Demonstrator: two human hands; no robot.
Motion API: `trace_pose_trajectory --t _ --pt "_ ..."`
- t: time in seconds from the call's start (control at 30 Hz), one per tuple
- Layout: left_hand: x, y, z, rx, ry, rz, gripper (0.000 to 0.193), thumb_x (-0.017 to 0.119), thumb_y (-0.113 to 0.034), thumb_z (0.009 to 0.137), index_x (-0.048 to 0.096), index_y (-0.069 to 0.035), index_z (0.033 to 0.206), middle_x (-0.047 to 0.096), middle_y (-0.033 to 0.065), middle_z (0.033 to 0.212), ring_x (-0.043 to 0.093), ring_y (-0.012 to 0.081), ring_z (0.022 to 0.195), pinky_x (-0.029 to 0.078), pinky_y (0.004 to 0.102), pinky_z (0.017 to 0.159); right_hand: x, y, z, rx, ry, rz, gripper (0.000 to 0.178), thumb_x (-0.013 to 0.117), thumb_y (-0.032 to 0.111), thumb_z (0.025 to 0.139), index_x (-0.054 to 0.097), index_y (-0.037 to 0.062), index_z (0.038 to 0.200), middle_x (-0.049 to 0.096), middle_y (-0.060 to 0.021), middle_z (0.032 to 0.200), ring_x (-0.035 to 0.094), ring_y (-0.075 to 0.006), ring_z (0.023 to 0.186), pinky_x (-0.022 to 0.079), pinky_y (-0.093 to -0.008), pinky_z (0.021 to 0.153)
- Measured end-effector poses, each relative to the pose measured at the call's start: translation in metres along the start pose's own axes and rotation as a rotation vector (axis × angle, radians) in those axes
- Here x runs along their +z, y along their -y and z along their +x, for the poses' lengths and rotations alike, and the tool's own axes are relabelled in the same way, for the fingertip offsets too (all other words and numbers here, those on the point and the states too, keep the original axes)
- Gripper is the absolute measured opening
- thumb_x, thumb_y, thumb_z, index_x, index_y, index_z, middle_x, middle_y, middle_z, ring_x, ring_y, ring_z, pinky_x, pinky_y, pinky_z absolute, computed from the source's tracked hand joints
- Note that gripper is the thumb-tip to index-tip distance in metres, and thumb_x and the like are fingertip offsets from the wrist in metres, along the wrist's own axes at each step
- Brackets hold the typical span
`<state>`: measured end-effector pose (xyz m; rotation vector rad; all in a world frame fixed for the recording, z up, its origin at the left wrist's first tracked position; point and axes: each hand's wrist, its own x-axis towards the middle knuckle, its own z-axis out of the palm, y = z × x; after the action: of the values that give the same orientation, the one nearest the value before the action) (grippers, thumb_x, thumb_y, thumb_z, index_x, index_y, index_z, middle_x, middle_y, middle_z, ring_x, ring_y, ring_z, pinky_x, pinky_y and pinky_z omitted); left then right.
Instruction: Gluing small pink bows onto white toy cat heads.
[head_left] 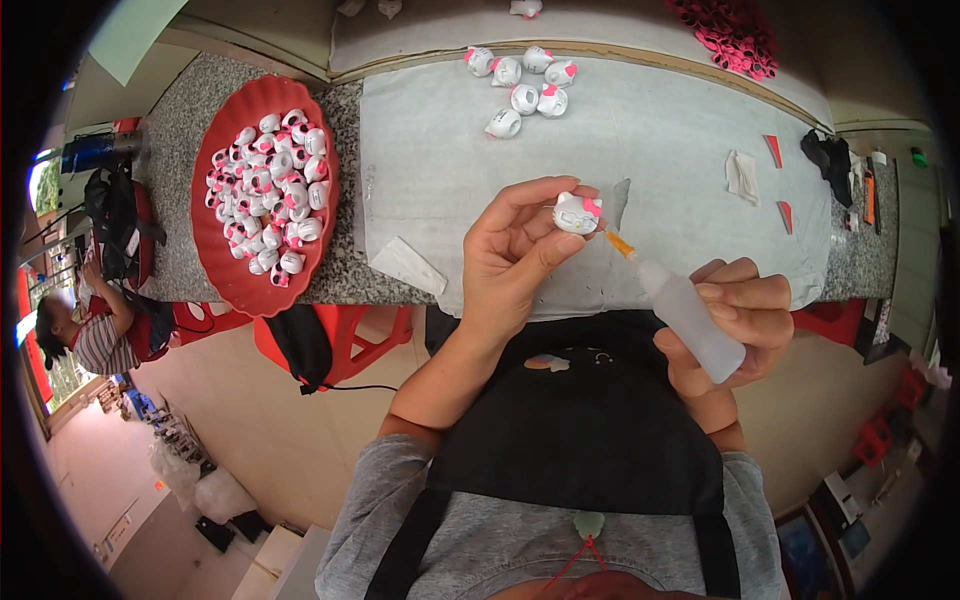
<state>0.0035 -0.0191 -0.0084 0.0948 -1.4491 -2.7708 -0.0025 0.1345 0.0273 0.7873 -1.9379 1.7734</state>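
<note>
Over the near part of the covered table, my left hand (519, 240) pinches a small white cat-head figure (577, 213) with a pink bow between thumb and fingers. My right hand (738, 318) is wrapped round a translucent white squeeze bottle (692, 318). The bottle tilts up to the left, and its orange needle tip (619, 243) points at the figure, close to its bow side. Whether the tip touches the figure, I cannot tell. Further back on the table lie several more cat-head figures (524, 98) in a loose group.
A red scalloped tray (210, 245) full of similar figures stands on the left. White paper (409, 264) lies near the front edge, a crumpled tissue (742, 177) at right. Pink pieces (740, 45) are heaped on the back shelf. Another person (95, 325) sits far left.
</note>
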Motion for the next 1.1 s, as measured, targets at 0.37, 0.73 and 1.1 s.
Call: trace_pose_trajectory --t 0.37,0.73,1.1 --pt "0.0 0.002 -0.001 0.015 0.014 0.019 0.035 0.054 0.001 0.07 0.042 0.003 0.103 0.05 0.0171 0.098 0.051 0.0202 0.088 0.043 0.0337 0.077 -0.002 0.0 -0.004 0.05 0.006 0.06 0.046 0.077 0.003 0.044 0.052 0.0069 0.082 0.047 -0.0057 0.083 0.048 -0.016 0.061 0.044 -0.0264 0.051" --pt "-0.002 0.003 -0.002 0.155 0.059 0.281 0.033 0.052 0.008 0.069 0.045 0.004 0.101 0.048 0.0146 0.1 0.048 0.0173 0.091 0.04 0.0265 0.077 -0.002 0.002 0.0 0.015 0.106 -0.001 0.037 0.07 0.006 0.057 0.044 0.0063 0.083 0.045 -0.0064 0.079 0.045 -0.0139 0.058 0.041 -0.0243 0.052" --pt "-0.011 -0.01 0.001 0.199 -0.042 0.273 0.03 0.05 0.009 0.07 0.046 0.005 0.099 0.046 0.0145 0.104 0.046 0.0187 0.096 0.038 0.027 0.08 -0.01 -0.007 0.012 0.172 0.014 0.079 0.033 0.066 0.001 0.059 0.042 0.0048 0.081 0.045 -0.0084 0.08 0.045 -0.0132 0.06 0.042 -0.0257 0.055"
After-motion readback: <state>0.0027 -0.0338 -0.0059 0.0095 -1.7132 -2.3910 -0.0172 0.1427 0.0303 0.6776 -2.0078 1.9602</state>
